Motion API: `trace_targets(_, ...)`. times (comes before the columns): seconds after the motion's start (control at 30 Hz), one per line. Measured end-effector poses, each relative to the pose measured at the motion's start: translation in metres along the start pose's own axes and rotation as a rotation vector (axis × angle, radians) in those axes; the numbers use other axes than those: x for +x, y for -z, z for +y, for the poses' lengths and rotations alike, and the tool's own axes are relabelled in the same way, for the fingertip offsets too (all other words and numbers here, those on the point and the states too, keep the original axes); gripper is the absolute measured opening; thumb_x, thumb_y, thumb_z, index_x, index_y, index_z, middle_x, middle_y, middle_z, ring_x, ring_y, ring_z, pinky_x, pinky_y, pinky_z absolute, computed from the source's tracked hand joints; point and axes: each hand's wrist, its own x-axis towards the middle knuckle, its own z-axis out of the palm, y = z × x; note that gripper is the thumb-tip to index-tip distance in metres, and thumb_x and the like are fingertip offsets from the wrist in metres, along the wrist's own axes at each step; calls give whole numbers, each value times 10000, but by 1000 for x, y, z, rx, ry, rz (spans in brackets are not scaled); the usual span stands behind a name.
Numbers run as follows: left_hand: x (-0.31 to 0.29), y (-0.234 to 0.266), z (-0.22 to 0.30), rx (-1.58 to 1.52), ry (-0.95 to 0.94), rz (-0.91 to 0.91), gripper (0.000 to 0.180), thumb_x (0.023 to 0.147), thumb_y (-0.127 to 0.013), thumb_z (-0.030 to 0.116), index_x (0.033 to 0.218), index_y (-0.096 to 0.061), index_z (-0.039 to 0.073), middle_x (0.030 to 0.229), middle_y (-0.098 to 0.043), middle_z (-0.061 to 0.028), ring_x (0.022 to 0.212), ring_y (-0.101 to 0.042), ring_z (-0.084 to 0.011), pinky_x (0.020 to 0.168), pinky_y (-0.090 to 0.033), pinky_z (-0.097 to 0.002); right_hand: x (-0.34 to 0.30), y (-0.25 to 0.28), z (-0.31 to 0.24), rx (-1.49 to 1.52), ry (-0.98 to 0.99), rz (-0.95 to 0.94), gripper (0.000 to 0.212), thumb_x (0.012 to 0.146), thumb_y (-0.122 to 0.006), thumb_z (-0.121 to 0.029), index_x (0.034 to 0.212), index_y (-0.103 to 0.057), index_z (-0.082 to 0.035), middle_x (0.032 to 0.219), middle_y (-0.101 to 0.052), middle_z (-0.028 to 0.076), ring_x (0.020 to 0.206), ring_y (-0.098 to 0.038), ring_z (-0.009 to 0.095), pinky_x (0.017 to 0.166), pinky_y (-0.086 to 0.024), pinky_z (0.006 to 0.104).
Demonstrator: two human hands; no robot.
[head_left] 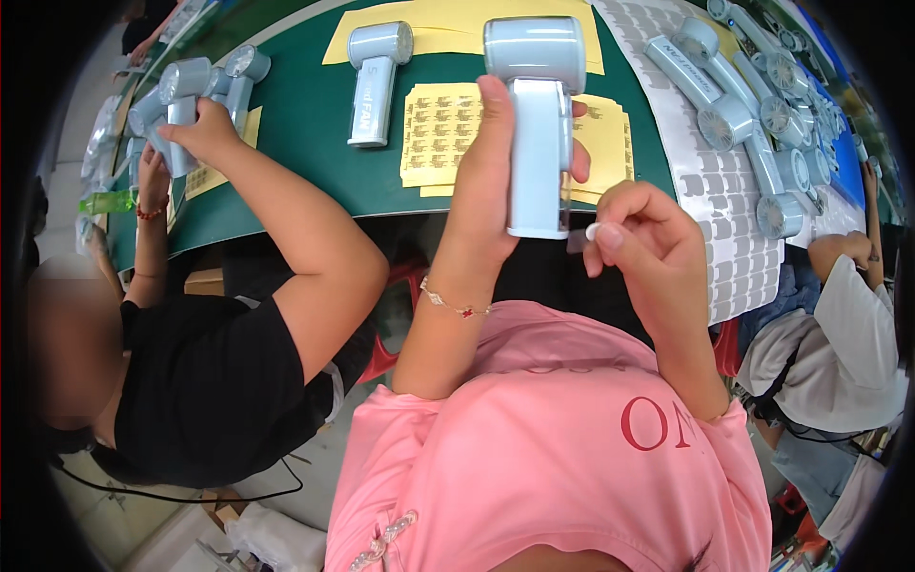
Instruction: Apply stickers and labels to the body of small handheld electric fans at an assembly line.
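Observation:
A light-blue handheld fan (pixel 539 157), with a round drum-like head at the top and a box-shaped handle, is upright in my left hand (pixel 488 157). The thumb lies along the handle's left side, and fingertips show at its right edge. Just right of the handle's bottom end, my right hand (pixel 660 238) is closed in a pinch. A small piece of clear film (pixel 578 240) sticks out from those fingertips toward the fan. Whether the film touches the handle, I cannot tell. Behind the held fan, yellow sheets of small printed labels (pixel 434 143) lie stacked on the green table (pixel 443 67).
Another light-blue fan (pixel 374 91) is at the back left of the labels. Several more fans (pixel 729 119) lie on a white sheet with grey shapes (pixel 710 210) at right. A co-worker's hand (pixel 205 133) holds a fan at left; another person (pixel 820 315) sits at right.

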Motion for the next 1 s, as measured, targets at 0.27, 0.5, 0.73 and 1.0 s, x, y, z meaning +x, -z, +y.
trace_targets(0.27, -9, -31, 4, 105, -56, 132, 684, 915, -237, 583, 1037, -516, -30, 629, -554, -96, 537, -523, -110, 501, -433, -216, -2, -3, -1, -73, 71, 22, 96, 809, -639, -25, 844, -562, 19, 773, -550, 18, 664, -497, 52, 597, -406, 172)
trace_targets(0.5, -12, -34, 5, 98, -57, 128, 621, 936, -251, 529, 1028, -526, -21, 629, -558, -98, 523, -519, -110, 493, -434, -217, -2, -4, -2, -104, 64, 6, 96, 804, -650, -36, 831, -570, 10, 750, -541, -3, 652, -477, 36, 582, -384, 162)
trace_targets(0.73, -14, -34, 5, 37, -41, 137, 633, 930, -251, 540, 1017, -534, -20, 618, -560, -97, 512, -516, -110, 486, -429, -214, -4, -7, -3, -89, 55, 13, 87, 803, -644, -23, 816, -565, 9, 750, -537, -3, 654, -476, 33, 573, -383, 163)
trace_targets(1.0, -13, -26, 3, 19, -39, 81, 613, 901, -285, 593, 984, -504, 27, 636, -569, -99, 552, -557, -123, 494, -457, -233, -3, -7, -2, -108, 76, 9, 86, 800, -642, -7, 814, -561, 15, 760, -529, -2, 658, -475, 34, 576, -382, 164)
